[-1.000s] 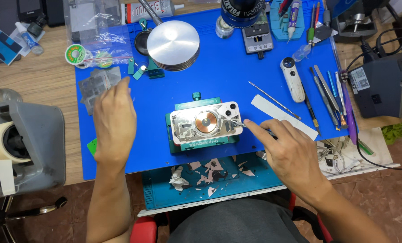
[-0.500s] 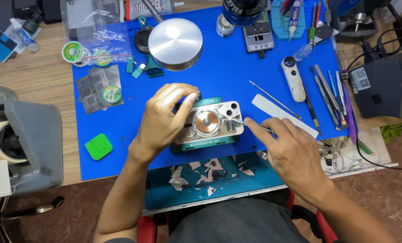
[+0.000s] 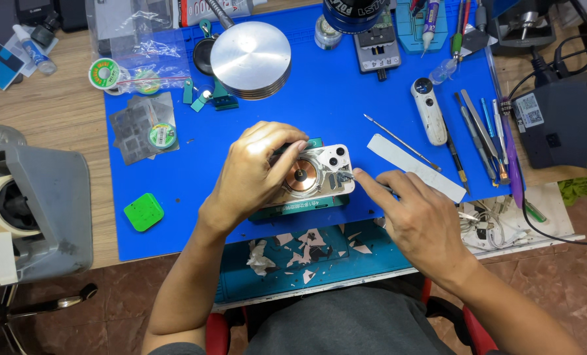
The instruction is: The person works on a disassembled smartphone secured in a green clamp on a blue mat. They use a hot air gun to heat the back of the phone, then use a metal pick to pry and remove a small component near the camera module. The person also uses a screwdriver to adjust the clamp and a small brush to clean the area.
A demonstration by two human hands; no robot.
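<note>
A phone with its back glass stripped (image 3: 323, 172) lies face down in a green holder (image 3: 306, 205) on the blue mat (image 3: 346, 98); a copper coil ring and two camera lenses show. My left hand (image 3: 257, 174) rests over the phone's left half, fingers curled on its top edge. My right hand (image 3: 422, 220) comes in from the right and pinches a thin metal tool (image 3: 346, 176) whose tip touches the phone near the camera corner.
Broken glass shards (image 3: 306, 246) lie on the teal mat at the table's front. A round metal disc (image 3: 251, 58), a green square block (image 3: 143, 212), a white strip (image 3: 415, 167), tweezers and picks (image 3: 477, 135) surround the phone. A grey machine (image 3: 40, 210) stands left.
My left hand came from the mat's left side onto the phone and now holds it down. My right hand shifted left, bringing the tool tip to the phone's camera corner.
</note>
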